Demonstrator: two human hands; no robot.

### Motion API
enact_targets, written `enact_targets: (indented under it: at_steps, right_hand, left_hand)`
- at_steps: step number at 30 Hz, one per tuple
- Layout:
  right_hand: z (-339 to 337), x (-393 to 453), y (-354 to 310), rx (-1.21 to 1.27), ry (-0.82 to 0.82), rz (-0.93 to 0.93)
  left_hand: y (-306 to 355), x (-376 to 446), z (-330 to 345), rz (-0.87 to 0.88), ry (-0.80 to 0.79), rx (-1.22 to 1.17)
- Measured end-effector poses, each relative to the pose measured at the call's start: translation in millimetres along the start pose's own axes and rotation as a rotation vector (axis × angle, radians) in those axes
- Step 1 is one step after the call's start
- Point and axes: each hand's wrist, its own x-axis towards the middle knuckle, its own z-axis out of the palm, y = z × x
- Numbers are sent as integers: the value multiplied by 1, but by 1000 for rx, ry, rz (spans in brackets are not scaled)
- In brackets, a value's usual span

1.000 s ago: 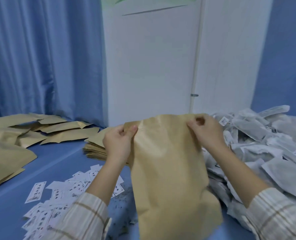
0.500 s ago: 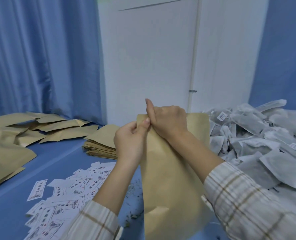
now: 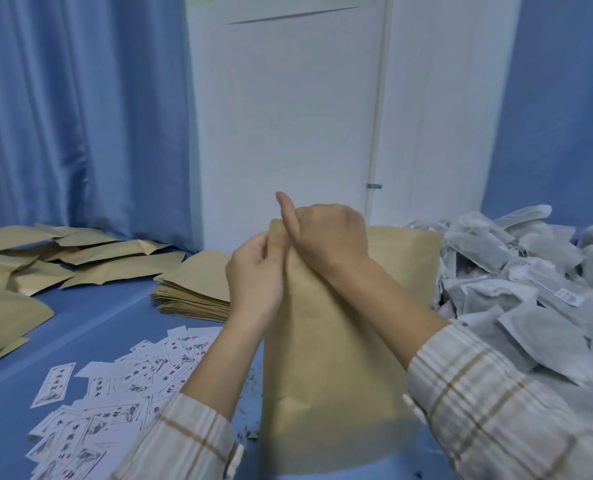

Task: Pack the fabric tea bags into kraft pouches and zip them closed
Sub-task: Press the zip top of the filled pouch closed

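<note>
A tall kraft pouch (image 3: 329, 368) stands upright on the blue table in front of me. My left hand (image 3: 253, 275) pinches its top left corner. My right hand (image 3: 326, 237) grips the top edge right beside the left hand, thumb sticking up. A big heap of white fabric tea bags (image 3: 523, 292) lies to the right of the pouch. What is inside the pouch is hidden.
A stack of flat kraft pouches (image 3: 198, 289) lies behind my left hand. More kraft pouches (image 3: 80, 258) are spread at the far left. Several printed paper labels (image 3: 115, 386) are scattered at the near left. A white door and blue curtains stand behind the table.
My right hand slid from the pouch's top right corner to the left end, next to my left hand. The pouch now stands more upright.
</note>
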Motion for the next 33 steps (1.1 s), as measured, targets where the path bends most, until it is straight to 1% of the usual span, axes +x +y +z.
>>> enact_targets:
  at_steps: [1, 4, 7, 11, 13, 15, 17, 18, 20, 23, 25, 28, 30, 33]
  right_hand:
    - [-1, 0, -2, -29, 43, 3]
    - [6, -2, 2, -34, -106, 60]
    - [10, 4, -5, 2, -147, 60]
    - [9, 5, -15, 43, -170, 66]
    - [9, 5, -16, 87, -205, 76]
    - [8, 9, -9, 175, -260, 106]
    - [1, 8, 7, 188, -249, 112]
    - [0, 5, 15, 151, -219, 81]
    - [0, -1, 25, 118, -194, 25]
    - [0, 1, 33, 154, -221, 86]
    - [-2, 2, 43, 115, -219, 110]
    - [-2, -4, 58, 83, -236, 116]
    - [-2, -6, 65, 105, -261, 142]
    - [0, -11, 75, 65, -247, 175]
  left_hand:
    - [-1, 0, 0, -14, -23, -7]
    - [-8, -3, -5, -13, -109, 14]
    - [-12, -4, -3, -72, -74, 38]
    - [-13, -11, 5, -166, -85, -109]
    - [-12, -15, 6, -170, -65, -158]
    - [-11, -15, 3, -138, -8, -192]
    - [-13, -10, -4, -100, 52, -195]
    - [-13, -7, -7, -79, 55, -176]
    - [-11, -4, -10, -52, 13, -140]
    - [-11, 0, -14, -57, 44, -146]
    - [-14, 5, -21, -45, 63, -123]
    - [-16, 8, -26, -37, 15, -108]
    - [-18, 9, -27, -51, 33, -112]
    - [-22, 13, -31, -68, 32, -115]
